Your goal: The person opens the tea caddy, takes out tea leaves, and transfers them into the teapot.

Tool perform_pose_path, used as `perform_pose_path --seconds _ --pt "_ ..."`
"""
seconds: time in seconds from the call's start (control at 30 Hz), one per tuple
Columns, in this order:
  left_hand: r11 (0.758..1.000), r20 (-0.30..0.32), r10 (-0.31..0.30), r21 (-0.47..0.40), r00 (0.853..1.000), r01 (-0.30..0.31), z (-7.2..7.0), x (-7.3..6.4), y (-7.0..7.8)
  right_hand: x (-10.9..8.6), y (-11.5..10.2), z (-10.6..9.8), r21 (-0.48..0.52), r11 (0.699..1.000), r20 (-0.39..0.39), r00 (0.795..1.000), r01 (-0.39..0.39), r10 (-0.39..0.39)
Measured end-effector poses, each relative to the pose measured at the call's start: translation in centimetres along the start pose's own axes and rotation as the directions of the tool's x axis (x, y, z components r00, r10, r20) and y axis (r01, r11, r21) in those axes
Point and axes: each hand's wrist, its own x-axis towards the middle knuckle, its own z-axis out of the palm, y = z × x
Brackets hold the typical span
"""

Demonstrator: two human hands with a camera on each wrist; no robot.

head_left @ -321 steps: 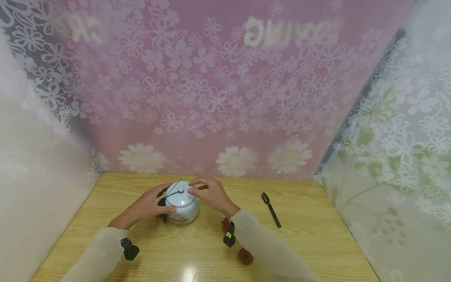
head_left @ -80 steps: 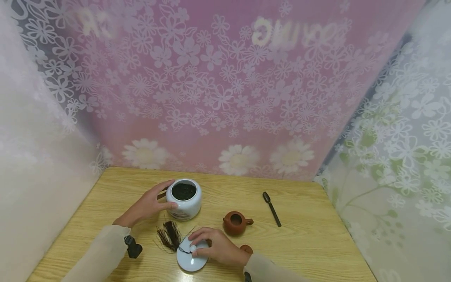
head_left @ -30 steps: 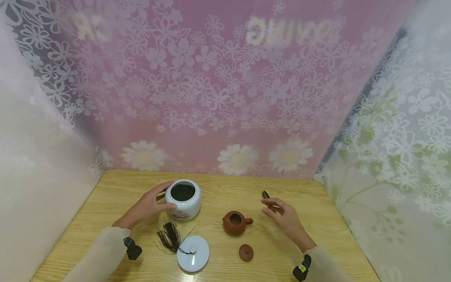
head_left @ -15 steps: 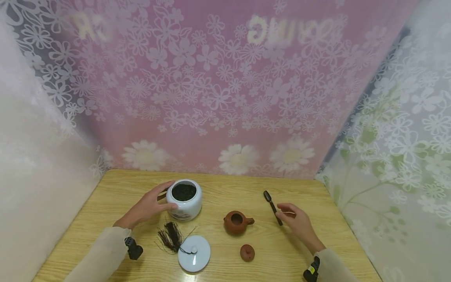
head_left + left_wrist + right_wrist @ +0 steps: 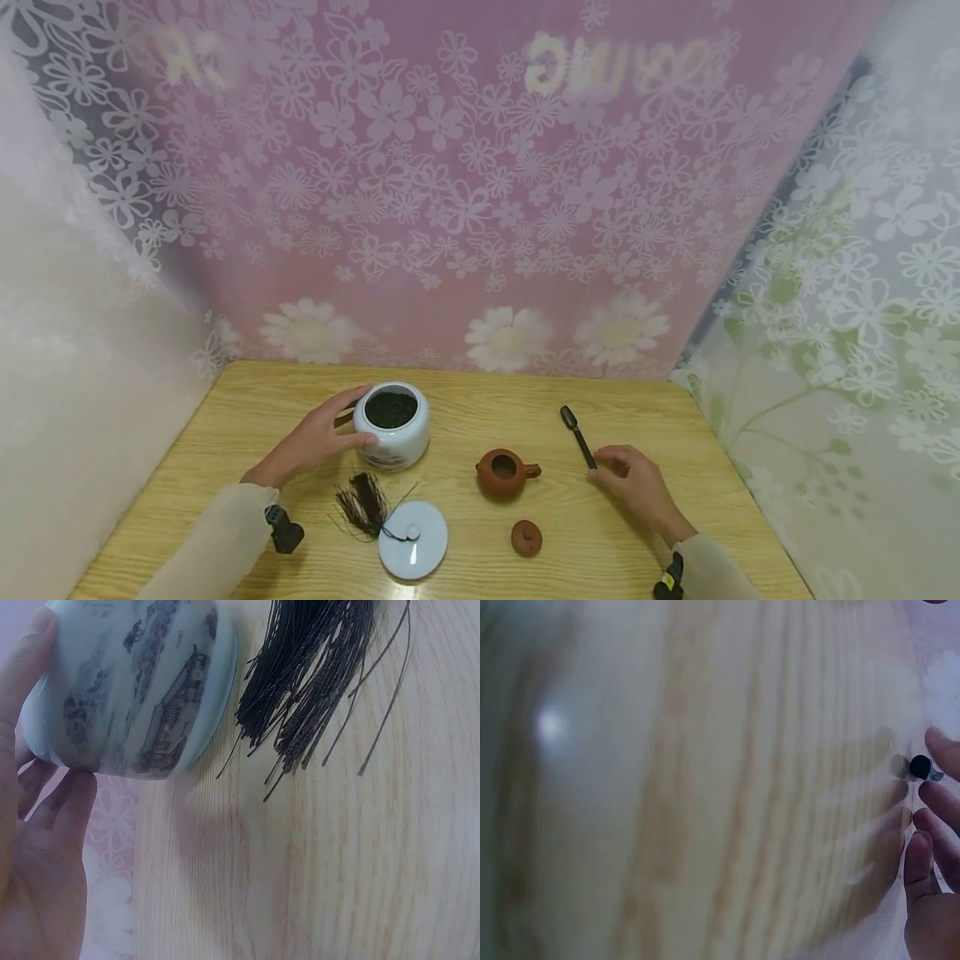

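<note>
My left hand (image 5: 318, 437) grips the side of a white ceramic tea jar (image 5: 401, 447), thumb on its near side. Dark loose leaves (image 5: 391, 409) lie inside it. The left wrist view shows painted scenery on the jar (image 5: 142, 690), with fingers curving round it. Over on the right, my right hand (image 5: 641, 492) is at the handle end of a dark tea scoop (image 5: 581, 442) lying on the table. In the right wrist view, the handle end (image 5: 921, 766) sits between spread thumb and fingers; the rest of the scoop is hidden there.
A brown clay teapot (image 5: 500, 475) stands uncovered between the hands, its small lid (image 5: 527, 538) in front of it. The jar's white lid (image 5: 412, 550) lies nearer, with a dark tassel (image 5: 363, 504) beside it. Patterned walls enclose the wooden table (image 5: 480, 400).
The jar's lid came off and was set on the table, then released. My right hand moved right to the scoop, then slid down to its handle end. My left hand keeps holding the jar.
</note>
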Motion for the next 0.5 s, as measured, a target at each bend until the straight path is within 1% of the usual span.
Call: perform_pose_path --seconds 0.13,0.27,0.37,0.5 --pt "1.000 -0.004 0.010 0.006 1.000 -0.010 0.04 -0.01 0.06 0.02 0.03 0.06 -0.040 0.998 -0.023 0.999 0.047 -0.048" --pt "1.000 -0.007 -0.007 -0.010 1.000 0.007 0.07 -0.02 0.11 0.01 0.24 0.05 -0.065 0.996 -0.061 0.996 0.067 -0.071" --pt "1.000 -0.006 -0.019 -0.019 1.000 0.019 0.06 -0.04 0.13 0.04 0.46 -0.01 -0.068 0.996 -0.077 0.995 0.051 -0.056" --pt "1.000 -0.002 -0.018 -0.018 1.000 0.018 0.03 -0.11 0.11 0.36 0.77 -0.20 -0.049 0.999 -0.086 0.996 0.005 -0.009"
